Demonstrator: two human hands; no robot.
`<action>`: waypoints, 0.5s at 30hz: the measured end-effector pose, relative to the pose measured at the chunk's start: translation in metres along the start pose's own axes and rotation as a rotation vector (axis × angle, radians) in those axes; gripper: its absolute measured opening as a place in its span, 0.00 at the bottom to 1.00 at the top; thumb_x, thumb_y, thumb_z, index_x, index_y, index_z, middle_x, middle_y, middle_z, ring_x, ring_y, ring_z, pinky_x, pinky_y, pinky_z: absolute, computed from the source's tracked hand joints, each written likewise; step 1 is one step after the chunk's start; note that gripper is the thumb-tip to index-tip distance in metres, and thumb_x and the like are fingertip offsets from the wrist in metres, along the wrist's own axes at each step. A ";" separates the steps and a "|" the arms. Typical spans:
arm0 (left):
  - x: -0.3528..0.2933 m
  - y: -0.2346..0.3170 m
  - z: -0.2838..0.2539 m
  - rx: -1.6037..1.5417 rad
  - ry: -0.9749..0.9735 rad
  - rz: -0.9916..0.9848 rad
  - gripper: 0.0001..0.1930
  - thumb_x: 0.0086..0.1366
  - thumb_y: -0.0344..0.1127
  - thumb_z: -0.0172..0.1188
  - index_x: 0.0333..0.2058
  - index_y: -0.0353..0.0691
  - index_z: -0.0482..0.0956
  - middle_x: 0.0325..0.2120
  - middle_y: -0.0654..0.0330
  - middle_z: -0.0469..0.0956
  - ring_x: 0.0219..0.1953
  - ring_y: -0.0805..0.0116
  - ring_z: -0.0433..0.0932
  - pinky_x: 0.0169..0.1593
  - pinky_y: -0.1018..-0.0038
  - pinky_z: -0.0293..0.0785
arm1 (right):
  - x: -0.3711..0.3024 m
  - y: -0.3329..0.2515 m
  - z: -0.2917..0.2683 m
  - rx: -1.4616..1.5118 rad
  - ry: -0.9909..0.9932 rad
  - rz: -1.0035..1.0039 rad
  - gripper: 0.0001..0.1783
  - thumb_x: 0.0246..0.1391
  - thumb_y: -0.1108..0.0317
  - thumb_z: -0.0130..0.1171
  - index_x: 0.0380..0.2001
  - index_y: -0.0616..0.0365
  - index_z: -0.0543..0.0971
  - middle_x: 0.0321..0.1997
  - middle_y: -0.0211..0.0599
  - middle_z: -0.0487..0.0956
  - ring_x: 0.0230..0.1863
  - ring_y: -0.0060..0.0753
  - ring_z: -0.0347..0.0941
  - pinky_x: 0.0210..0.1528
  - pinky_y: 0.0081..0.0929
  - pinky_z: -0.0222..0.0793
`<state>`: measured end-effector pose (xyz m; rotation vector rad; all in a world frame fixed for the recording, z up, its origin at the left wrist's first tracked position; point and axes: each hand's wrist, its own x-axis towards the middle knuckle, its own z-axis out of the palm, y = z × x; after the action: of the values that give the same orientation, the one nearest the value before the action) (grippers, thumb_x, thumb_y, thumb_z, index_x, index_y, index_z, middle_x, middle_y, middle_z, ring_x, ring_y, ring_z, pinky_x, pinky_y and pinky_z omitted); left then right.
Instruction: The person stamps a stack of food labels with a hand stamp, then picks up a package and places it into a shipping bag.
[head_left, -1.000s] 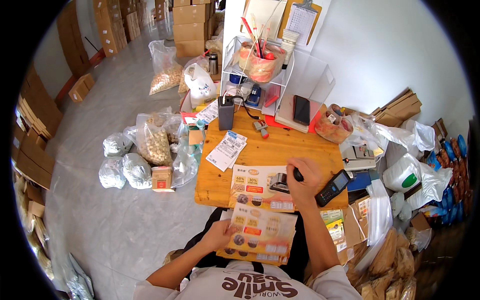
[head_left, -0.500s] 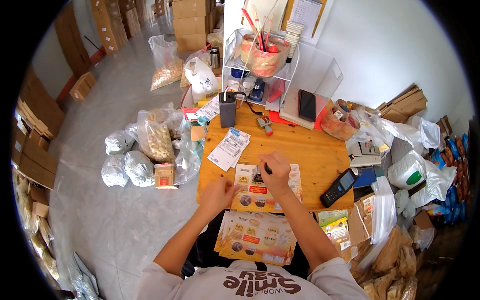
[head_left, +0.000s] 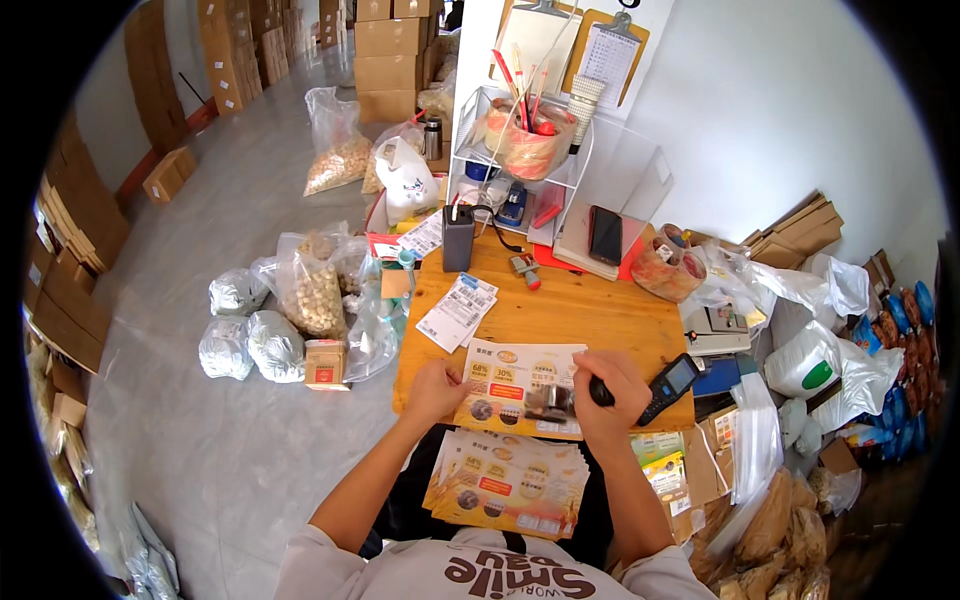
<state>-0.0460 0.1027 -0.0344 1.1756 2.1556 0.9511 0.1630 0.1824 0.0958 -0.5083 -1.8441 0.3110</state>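
Observation:
My right hand (head_left: 612, 400) is closed round the black knob of a hand stamp (head_left: 552, 404). The stamp's blurred body is tilted sideways over the lower right of a yellow and white printed leaflet (head_left: 500, 362) at the table's front edge. With fingers curled together, my left hand (head_left: 436, 393) grips the leaflet's left edge; its fingertips are partly hidden. A pile of similar leaflets (head_left: 510, 482) lies on my lap, just below the table edge.
On the wooden table (head_left: 560, 318) are shipping labels (head_left: 458, 312), a power bank (head_left: 458, 238), a small grey-and-red stamp (head_left: 525, 270) and a handheld scanner (head_left: 668, 388). A phone (head_left: 605, 235) lies behind. Bags (head_left: 312, 290) stand on the left floor.
My right hand has moved right and toward me, and the stamp now tilts sideways over the leaflet's lower right. My left hand stays at the leaflet's left edge. The view has shifted slightly.

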 end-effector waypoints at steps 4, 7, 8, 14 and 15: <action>-0.009 0.003 -0.001 -0.109 0.051 -0.013 0.12 0.47 0.37 0.68 0.20 0.34 0.77 0.17 0.56 0.77 0.21 0.65 0.77 0.27 0.71 0.72 | -0.022 -0.004 -0.024 -0.061 -0.082 -0.001 0.12 0.34 0.86 0.59 0.26 0.62 0.80 0.25 0.42 0.76 0.28 0.40 0.74 0.29 0.29 0.68; -0.018 0.010 -0.002 -0.124 0.109 0.022 0.11 0.47 0.36 0.67 0.21 0.34 0.77 0.18 0.54 0.77 0.22 0.62 0.78 0.28 0.69 0.73 | -0.034 -0.001 -0.032 -0.075 -0.090 0.065 0.12 0.34 0.86 0.59 0.26 0.62 0.80 0.25 0.42 0.76 0.28 0.40 0.74 0.29 0.29 0.68; -0.020 0.011 -0.001 -0.109 0.157 0.053 0.12 0.47 0.36 0.67 0.22 0.33 0.77 0.18 0.54 0.77 0.23 0.63 0.78 0.28 0.69 0.73 | -0.038 0.000 -0.033 -0.067 -0.086 0.108 0.12 0.34 0.86 0.59 0.26 0.62 0.80 0.25 0.42 0.76 0.28 0.40 0.74 0.29 0.29 0.69; -0.021 0.010 -0.002 -0.535 -0.158 -0.243 0.12 0.49 0.35 0.68 0.25 0.31 0.78 0.16 0.57 0.78 0.16 0.71 0.76 0.19 0.74 0.71 | -0.045 -0.001 -0.036 -0.092 -0.109 0.132 0.11 0.34 0.85 0.59 0.26 0.63 0.80 0.25 0.42 0.77 0.28 0.40 0.75 0.30 0.28 0.69; -0.020 0.007 0.000 -0.533 -0.158 -0.243 0.12 0.49 0.35 0.68 0.25 0.31 0.78 0.16 0.57 0.78 0.16 0.71 0.76 0.19 0.74 0.71 | -0.045 -0.001 -0.036 -0.091 -0.108 0.134 0.11 0.34 0.85 0.59 0.26 0.63 0.80 0.25 0.42 0.77 0.28 0.40 0.75 0.30 0.28 0.69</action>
<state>-0.0323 0.0878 -0.0275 0.6872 1.7170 1.1771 0.2088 0.1584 0.0698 -0.6914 -1.9390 0.3510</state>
